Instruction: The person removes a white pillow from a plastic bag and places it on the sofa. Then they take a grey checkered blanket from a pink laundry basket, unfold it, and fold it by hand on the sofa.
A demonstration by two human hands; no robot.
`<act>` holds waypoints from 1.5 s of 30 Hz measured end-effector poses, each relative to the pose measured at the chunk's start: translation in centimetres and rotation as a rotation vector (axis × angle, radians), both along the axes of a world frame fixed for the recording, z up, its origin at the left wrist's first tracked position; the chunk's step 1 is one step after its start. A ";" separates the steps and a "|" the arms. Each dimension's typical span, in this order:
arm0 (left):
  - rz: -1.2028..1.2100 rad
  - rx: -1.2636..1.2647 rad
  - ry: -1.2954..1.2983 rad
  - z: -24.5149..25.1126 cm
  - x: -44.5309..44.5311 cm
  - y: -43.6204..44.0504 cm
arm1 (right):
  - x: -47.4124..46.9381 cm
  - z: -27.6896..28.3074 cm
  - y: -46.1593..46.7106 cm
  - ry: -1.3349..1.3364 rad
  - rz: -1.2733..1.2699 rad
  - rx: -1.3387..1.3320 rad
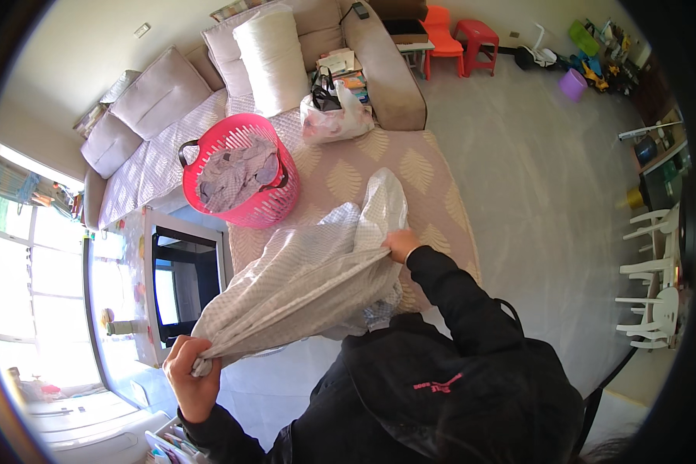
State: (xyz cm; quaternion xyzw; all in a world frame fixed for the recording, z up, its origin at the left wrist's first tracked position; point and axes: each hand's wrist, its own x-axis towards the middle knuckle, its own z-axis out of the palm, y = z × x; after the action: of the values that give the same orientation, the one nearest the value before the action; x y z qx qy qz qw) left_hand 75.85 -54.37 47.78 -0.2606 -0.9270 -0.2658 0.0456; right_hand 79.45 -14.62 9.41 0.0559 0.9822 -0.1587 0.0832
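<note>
A light checked cloth (301, 284) is stretched between my two hands over the near end of the sofa seat. My left hand (192, 371) grips one bunched corner, out past the sofa's left edge. At the other end, my right hand (401, 243) is closed on a gathered edge. Part of the cloth beyond the right hand rises in a loose fold, and its lower side hangs close to my body. Past the cloth stands a pink slotted laundry basket (287, 191) with dark handles. Crumpled checked fabric (238, 174) lies inside it.
The sofa seat bears a leaf-patterned cover (371, 148). A plastic bag (339, 124), books (354, 81) and a white roll (272, 61) sit farther back. To the left is a table with a dark glossy panel (185, 284). White chairs (661, 307) line the right side.
</note>
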 end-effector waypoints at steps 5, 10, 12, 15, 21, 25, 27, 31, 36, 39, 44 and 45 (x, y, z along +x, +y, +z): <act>0.094 -0.009 0.143 1.1 -3.3 -4.9 | -9.3 14.4 7.9 0.560 -0.201 0.243; 0.269 0.269 0.405 8.2 -7.8 -8.2 | -12.1 43.4 16.7 1.599 -0.149 0.505; 0.354 0.268 0.764 11.9 -8.7 -8.7 | -9.3 52.8 17.3 1.936 -0.092 0.516; 0.313 0.319 0.997 15.4 -7.4 -9.8 | -3.6 58.3 16.8 1.834 -0.125 0.406; 0.222 0.438 0.517 12.6 -7.8 -9.0 | 3.0 50.4 21.6 1.354 0.101 0.119; 0.134 0.321 0.280 8.4 -8.2 -4.4 | 6.3 37.7 23.5 0.709 0.092 -0.268; -0.013 0.344 0.198 6.6 -8.0 -1.3 | 8.6 30.5 23.1 0.553 0.010 -0.399; -0.097 0.148 0.239 4.9 -6.9 4.0 | 12.8 18.1 21.6 0.422 -0.183 -0.384; -0.483 -0.179 -0.022 4.5 -6.4 8.5 | 17.2 6.4 19.4 0.444 -0.451 0.009; -0.611 -0.249 -0.255 3.0 -6.4 10.8 | 18.8 2.3 19.6 0.430 -0.589 -0.101; -0.716 -0.301 -0.340 0.5 -6.1 13.3 | 16.6 5.9 22.3 0.619 -0.825 -0.180; -0.702 -0.288 -0.333 0.5 -6.3 13.9 | 15.0 8.1 22.1 0.734 -0.878 -0.238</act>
State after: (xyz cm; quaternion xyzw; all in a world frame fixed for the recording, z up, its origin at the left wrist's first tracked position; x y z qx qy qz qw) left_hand 69.57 -40.46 48.25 -0.5179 -0.8044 -0.1715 -0.2352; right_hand 94.45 7.47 17.51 0.3896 0.8070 -0.2963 -0.3305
